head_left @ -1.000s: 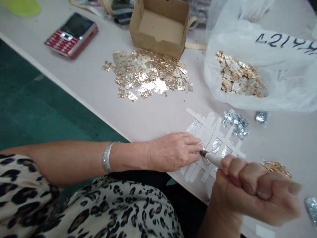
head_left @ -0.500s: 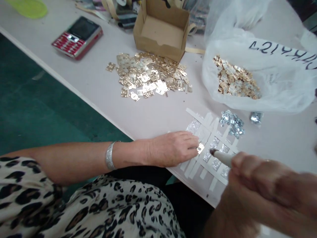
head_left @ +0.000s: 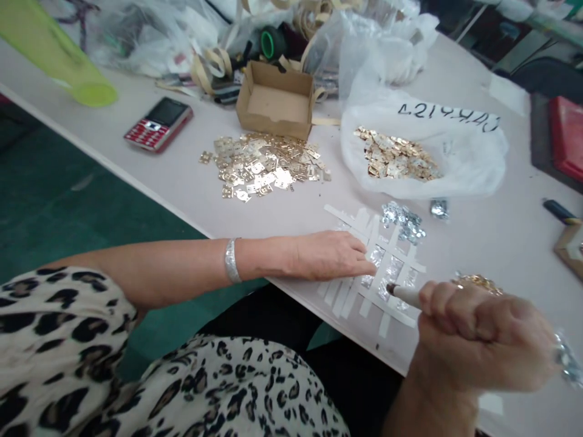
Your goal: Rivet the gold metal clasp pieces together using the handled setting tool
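Observation:
My left hand (head_left: 330, 255) lies palm down at the table's near edge, fingers together, fingertips resting on a grid of white tape strips (head_left: 371, 267) with shiny silver patches. My right hand (head_left: 478, 340) is a fist around a white pen-like tool (head_left: 405, 295), whose dark tip hovers just over the grid, right of my left fingertips. A pile of small gold metal plates (head_left: 264, 165) lies further back. A clear plastic bag (head_left: 423, 152) holds more gold plates. Small silver pieces (head_left: 403, 218) sit beside the grid.
An open cardboard box (head_left: 276, 100) stands behind the gold pile. A red mobile phone (head_left: 158, 123) lies to the left, near a green plastic object (head_left: 54, 57). Plastic bags and tape strips crowd the back. A red object (head_left: 567, 133) lies at the far right. More gold pieces (head_left: 478, 282) sit by my right hand.
The view has pulled back and tilted up, showing more of the table. My right hand lifted the tool's tip off the small plate by my left fingertips; that plate no longer shows.

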A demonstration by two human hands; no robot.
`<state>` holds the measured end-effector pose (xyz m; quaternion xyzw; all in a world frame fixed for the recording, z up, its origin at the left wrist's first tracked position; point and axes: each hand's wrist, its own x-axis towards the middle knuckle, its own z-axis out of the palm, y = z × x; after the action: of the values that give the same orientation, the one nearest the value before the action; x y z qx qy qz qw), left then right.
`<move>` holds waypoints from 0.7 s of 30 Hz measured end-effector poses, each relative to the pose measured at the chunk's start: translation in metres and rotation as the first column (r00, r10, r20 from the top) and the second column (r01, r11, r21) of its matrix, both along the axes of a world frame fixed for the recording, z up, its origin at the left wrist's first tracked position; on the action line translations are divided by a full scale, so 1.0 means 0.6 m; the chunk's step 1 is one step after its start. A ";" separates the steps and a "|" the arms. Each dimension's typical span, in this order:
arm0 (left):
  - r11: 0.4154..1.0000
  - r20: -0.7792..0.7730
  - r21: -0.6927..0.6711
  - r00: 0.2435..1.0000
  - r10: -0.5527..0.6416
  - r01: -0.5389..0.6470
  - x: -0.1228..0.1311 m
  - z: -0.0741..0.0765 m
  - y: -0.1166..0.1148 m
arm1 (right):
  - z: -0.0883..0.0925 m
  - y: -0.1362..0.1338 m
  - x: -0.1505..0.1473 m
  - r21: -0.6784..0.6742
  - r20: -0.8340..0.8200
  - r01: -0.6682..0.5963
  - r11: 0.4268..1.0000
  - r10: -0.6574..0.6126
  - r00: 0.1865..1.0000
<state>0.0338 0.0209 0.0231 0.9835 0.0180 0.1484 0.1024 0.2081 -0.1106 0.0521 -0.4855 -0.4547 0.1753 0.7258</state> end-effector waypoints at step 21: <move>0.946 0.087 -0.104 0.945 0.315 -0.306 -0.032 -0.028 -0.060 | -0.006 0.026 -0.059 -0.065 -0.380 0.056 0.996 -0.077 0.922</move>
<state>0.0145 -0.0153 0.0061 0.9538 0.1742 0.2121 0.1224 0.1725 -0.0949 0.0483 -0.4760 -0.2831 0.2537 0.7930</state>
